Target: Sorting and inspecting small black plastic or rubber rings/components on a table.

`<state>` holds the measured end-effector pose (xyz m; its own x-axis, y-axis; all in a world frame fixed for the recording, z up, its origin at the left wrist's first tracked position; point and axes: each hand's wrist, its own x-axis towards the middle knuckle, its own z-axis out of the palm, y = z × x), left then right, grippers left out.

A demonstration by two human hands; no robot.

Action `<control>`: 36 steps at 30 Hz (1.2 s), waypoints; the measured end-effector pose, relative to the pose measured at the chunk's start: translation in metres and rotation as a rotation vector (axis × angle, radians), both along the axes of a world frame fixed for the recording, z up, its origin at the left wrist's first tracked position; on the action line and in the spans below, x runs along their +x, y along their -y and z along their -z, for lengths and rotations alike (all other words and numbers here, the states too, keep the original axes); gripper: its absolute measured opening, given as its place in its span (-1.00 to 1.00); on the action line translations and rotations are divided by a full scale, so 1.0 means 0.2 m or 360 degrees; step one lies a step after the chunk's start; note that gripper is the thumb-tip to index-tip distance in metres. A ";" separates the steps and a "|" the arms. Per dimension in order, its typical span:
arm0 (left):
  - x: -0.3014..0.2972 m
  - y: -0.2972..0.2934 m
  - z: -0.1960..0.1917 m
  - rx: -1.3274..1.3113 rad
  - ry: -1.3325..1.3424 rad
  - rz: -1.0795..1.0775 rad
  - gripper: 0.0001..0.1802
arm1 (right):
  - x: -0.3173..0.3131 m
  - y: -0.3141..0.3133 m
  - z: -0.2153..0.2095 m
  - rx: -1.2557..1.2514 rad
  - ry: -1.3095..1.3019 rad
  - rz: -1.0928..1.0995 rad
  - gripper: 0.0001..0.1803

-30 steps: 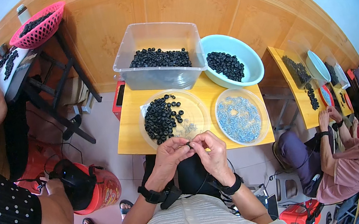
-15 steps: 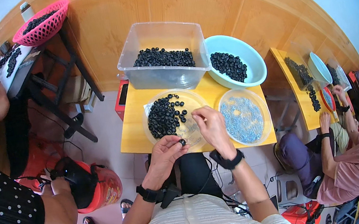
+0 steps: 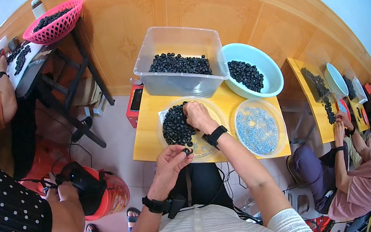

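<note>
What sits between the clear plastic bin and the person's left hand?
In the head view, between the clear bin and left hand lies a shallow dish of black rings, right hand reaching in.

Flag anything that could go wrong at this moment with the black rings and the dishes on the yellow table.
The left hand pinches one black ring right at the table's near edge, so a slip might drop it to the floor. The right hand reaches into the ring pile on the clear plate; a careless rake could scatter rings off it.

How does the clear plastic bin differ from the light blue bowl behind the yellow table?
The clear plastic bin is rectangular with see-through walls; the light blue bowl is round and opaque. The bin stands left of the bowl and looks deeper. Both are open on top and hold small black rings.
</note>
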<state>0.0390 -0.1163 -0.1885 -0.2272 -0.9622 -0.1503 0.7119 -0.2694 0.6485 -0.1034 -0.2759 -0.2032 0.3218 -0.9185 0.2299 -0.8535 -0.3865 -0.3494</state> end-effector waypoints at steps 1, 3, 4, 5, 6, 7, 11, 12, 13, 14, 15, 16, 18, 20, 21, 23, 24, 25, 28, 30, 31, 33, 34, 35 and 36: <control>0.00 0.00 0.00 0.0005 0.0001 -0.0003 -0.84 | -0.01 0.01 0.00 0.0088 0.0003 -0.0014 -0.84; 0.00 0.01 0.00 0.0007 0.0000 -0.0005 -0.84 | -0.03 0.02 0.00 0.0174 0.0004 -0.0028 -0.82; 0.00 0.01 0.00 0.0014 -0.0010 0.0002 -0.84 | -0.04 0.02 0.00 0.0220 0.0052 -0.0054 -0.81; 0.00 0.01 0.00 0.0021 -0.0019 0.0010 -0.84 | -0.05 0.02 0.00 0.0265 0.0100 -0.0080 -0.79; 0.00 0.01 0.00 0.0021 -0.0021 0.0011 -0.84 | -0.05 0.02 0.00 0.0266 0.0098 -0.0078 -0.79; 0.00 0.01 0.00 0.0033 -0.0013 0.0010 -0.84 | -0.04 0.01 -0.02 0.0316 0.0081 -0.0061 -0.78; 0.00 0.00 0.00 0.0032 -0.0009 -0.0006 -0.84 | -0.02 -0.01 -0.02 0.0196 -0.0005 -0.0056 -0.79; -0.01 0.00 -0.01 0.0029 -0.0007 -0.0005 -0.84 | -0.03 -0.02 -0.01 0.0193 -0.0003 -0.0055 -0.79; -0.01 0.00 -0.01 0.0041 -0.0001 -0.0011 -0.84 | -0.03 -0.02 -0.01 0.0130 0.0000 -0.0077 -0.80; 0.00 0.00 -0.02 0.0054 0.0004 -0.0016 -0.84 | -0.03 -0.02 -0.01 0.0067 0.0002 -0.0098 -0.82; 0.00 0.00 -0.01 0.0053 0.0005 -0.0017 -0.84 | -0.04 -0.02 -0.02 0.0066 0.0003 -0.0099 -0.82; 0.00 0.00 -0.01 0.0047 0.0004 -0.0025 -0.84 | -0.04 -0.04 -0.05 0.0104 0.0021 -0.0062 -0.83; 0.01 0.00 -0.01 0.0042 0.0001 -0.0037 -0.84 | -0.05 -0.05 -0.08 0.0143 0.0037 -0.0028 -0.83; 0.01 0.00 -0.02 0.0058 0.0010 -0.0025 -0.84 | -0.11 -0.08 -0.08 0.0166 0.0400 0.0022 -0.81; 0.01 0.00 -0.01 0.0059 0.0008 -0.0036 -0.84 | -0.14 -0.10 -0.09 0.0169 0.0397 0.0011 -0.81; 0.01 0.00 -0.01 0.0031 0.0032 -0.0013 -0.84 | -0.20 -0.19 -0.12 0.0564 0.0921 0.0105 -0.77; 0.01 0.00 -0.01 0.0035 0.0030 -0.0028 -0.84 | -0.23 -0.23 -0.12 0.0573 0.0916 0.0092 -0.77; 0.00 0.00 -0.03 0.0038 0.0047 -0.0001 -0.85 | -0.27 -0.29 -0.13 0.0787 0.1231 0.0001 -0.78; -0.01 0.00 -0.01 0.0028 0.0054 0.0034 -0.85 | -0.30 -0.47 -0.21 0.1135 0.1630 -0.0030 -0.79; -0.02 0.01 0.01 0.0011 0.0046 0.0058 -0.84 | -0.32 -0.55 -0.25 0.1258 0.1720 0.0043 -0.81; -0.03 0.01 0.01 -0.0007 0.0025 0.0074 -0.84 | -0.33 -0.59 -0.26 0.1313 0.1747 0.0039 -0.82; -0.03 0.01 0.02 -0.0017 0.0005 0.0101 -0.84 | -0.34 -0.64 -0.29 0.1370 0.1781 0.0047 -0.82; -0.03 0.02 0.01 -0.0028 0.0023 0.0097 -0.84 | -0.33 -0.65 -0.33 0.1368 0.1768 0.0025 -0.82; -0.03 0.02 0.00 -0.0041 0.0041 0.0093 -0.83 | -0.32 -0.67 -0.35 0.1367 0.1756 0.0003 -0.83; -0.03 0.01 0.01 -0.0033 0.0043 0.0104 -0.83 | -0.31 -0.69 -0.35 0.1368 0.1763 0.0016 -0.83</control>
